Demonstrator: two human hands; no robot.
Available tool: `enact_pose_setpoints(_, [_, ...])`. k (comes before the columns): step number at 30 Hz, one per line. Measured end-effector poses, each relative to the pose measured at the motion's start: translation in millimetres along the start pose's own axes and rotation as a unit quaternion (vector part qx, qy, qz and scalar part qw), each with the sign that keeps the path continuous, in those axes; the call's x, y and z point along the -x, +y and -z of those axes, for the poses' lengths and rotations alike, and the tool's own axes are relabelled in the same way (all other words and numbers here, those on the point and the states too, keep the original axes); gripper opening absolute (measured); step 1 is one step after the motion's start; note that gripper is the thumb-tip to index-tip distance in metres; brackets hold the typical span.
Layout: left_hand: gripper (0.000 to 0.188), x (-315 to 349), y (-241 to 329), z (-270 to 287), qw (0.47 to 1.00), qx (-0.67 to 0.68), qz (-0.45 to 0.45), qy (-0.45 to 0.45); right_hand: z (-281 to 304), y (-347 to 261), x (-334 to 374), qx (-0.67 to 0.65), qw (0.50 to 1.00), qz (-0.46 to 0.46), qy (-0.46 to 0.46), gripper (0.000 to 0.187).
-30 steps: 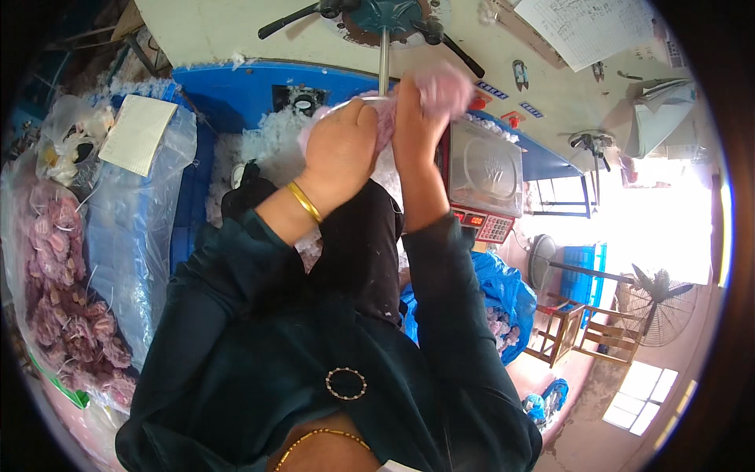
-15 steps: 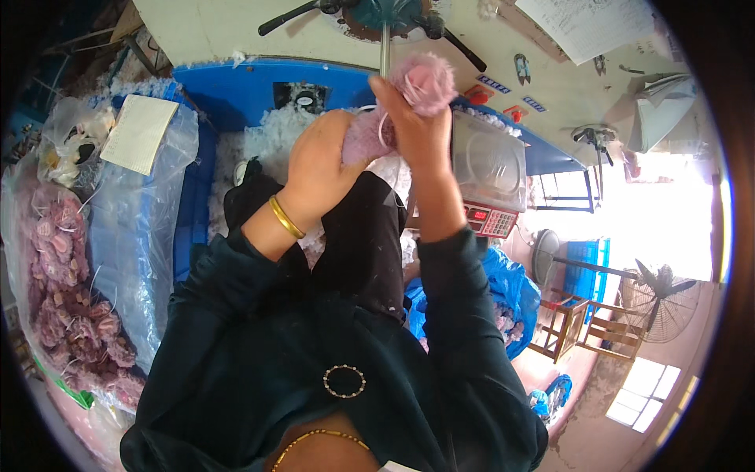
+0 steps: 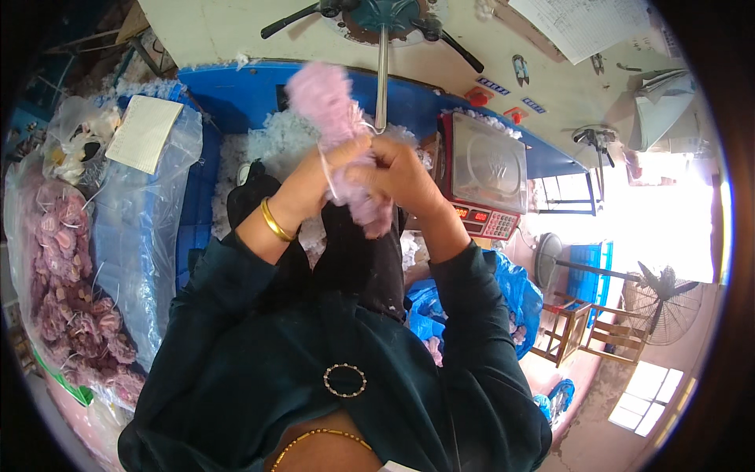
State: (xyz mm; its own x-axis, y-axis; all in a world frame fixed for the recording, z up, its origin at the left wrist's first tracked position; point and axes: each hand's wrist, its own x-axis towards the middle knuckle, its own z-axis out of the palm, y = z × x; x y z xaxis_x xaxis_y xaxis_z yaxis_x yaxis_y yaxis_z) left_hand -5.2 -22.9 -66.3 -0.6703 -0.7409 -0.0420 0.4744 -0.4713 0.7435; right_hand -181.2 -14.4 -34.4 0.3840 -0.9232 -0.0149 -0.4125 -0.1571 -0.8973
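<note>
I log the pink plush piece [image 3: 322,96] now swung left of the metal tube [image 3: 382,79], left hand [image 3: 313,181] clasping its middle, lower end within reach of the right hand [image 3: 410,179], whose pinch I can't make out.

A worktop [image 3: 228,33] with paper and metal

It's a pale top with a blue front. Near the middle I can see a green fitting [image 3: 383,14] with black handles [image 3: 291,23] spread to either side. To the worker's right lie small snips [image 3: 521,69], near a large handwritten sheet [image 3: 586,27]. Farther right, loose papers [image 3: 661,118] overlap in a curling pile. Red buttons [image 3: 477,97] sit along the front edge beside blue labels [image 3: 494,84], and a white tuft of fluff [image 3: 243,60] rests on the edge left of the fitting.
</note>
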Motion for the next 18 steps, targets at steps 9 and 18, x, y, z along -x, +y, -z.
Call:
enact_pose_setpoints(9, [0.049,-31,19,-10,0.975,0.218,-0.036,0.026,18,-34,-30,0.319,0.918,0.149,0.184,0.031])
enact_pose_setpoints(18, [0.029,-15,27,-34,0.736,-0.601,-0.204,0.235,52,1,-118,0.372,0.878,0.16,0.254,0.029])
